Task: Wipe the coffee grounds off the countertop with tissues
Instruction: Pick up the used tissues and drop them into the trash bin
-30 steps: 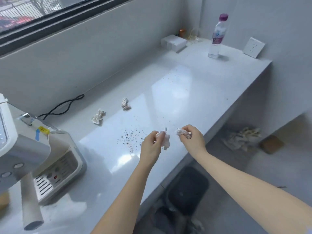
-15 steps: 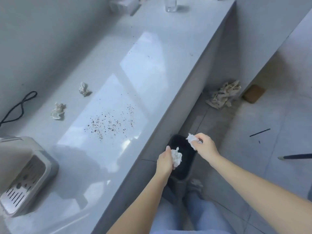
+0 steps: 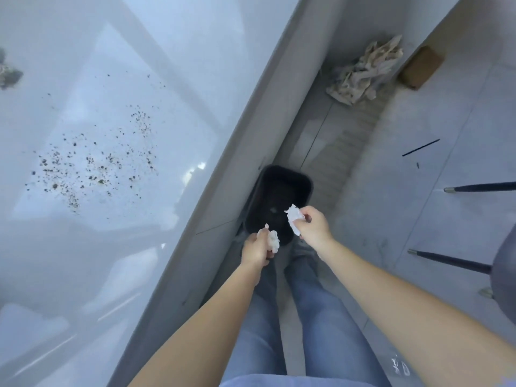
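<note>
Coffee grounds (image 3: 95, 166) lie scattered in a loose patch on the glossy countertop (image 3: 167, 65) at the left, with finer specks trailing toward the far edge — none of this patch looks wiped yet. At the far left edge sits a crumpled used tissue (image 3: 7, 74), only partly in view. A second ago both hands were over the counter beside the grounds; now they have swung off the edge and hang above the black bin (image 3: 282, 191) on the floor between the counter front and the person's legs. The left hand (image 3: 255, 251) has its fingers pinched together on a wadded tissue (image 3: 272, 240), just over the bin's near rim. The right hand (image 3: 312, 227) likewise pinches a second wad (image 3: 294, 217), held above the bin's opening. Nothing has been let go — both wads are gripped. This reads as a disposal step: the soiled tissues look about to be dropped, after which fresh tissue would be needed for the remaining grounds. Further right lie a crumpled cloth (image 3: 365, 72) and chair legs (image 3: 458, 261).
</note>
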The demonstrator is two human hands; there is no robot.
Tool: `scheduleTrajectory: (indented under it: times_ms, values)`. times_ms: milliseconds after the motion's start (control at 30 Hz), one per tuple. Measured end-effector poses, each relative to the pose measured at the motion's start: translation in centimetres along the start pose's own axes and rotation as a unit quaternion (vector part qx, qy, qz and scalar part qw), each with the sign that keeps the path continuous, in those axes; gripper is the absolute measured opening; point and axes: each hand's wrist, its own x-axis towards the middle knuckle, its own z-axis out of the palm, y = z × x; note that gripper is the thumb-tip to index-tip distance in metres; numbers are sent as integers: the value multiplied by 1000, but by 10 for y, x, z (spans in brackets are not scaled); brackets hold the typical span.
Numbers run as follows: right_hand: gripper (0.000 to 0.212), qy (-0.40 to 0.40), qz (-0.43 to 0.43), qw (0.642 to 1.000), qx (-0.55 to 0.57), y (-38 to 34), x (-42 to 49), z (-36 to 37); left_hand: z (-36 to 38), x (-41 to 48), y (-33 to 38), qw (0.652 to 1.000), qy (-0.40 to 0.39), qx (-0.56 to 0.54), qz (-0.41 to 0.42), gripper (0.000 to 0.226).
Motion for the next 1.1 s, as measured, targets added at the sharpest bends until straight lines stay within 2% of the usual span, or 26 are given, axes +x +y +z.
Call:
scheduleTrajectory:
  times_ms: [167, 267, 400, 533, 633, 800, 967, 1100]
  values:
    - [57, -83, 68, 993, 39, 3, 4, 8, 7, 14, 0, 994, -70, -72, -36, 48]
    - [56, -71, 80, 994, 29, 7, 10, 6, 6, 14, 12, 992, -90, -78, -39, 60]
    - [51, -31, 56, 998, 6, 1, 14, 5, 5, 13, 28, 995, -83, -45, -10, 59]
    - [51, -12, -5, 1000, -19, -14, 11, 5, 8, 7, 36, 996, -79, -23, 35, 59]
    - [52, 14, -74, 994, -79, -28, 4, 4, 13, -4, 42, 995, -66, -13, 78, 60]
    - [53, 78, -189, 946, -251, -49, -15, -4, 28, -40, 59, 975, -22, 18, 221, 61]
    - [57, 119, -305, 901, -285, -90, -41, -20, 30, -80, 73, 909, 22, 100, 403, 73]
    - [61, 118, -373, 846, -361, -120, -69, -29, 27, -107, 83, 875, 58, 150, 457, 70]
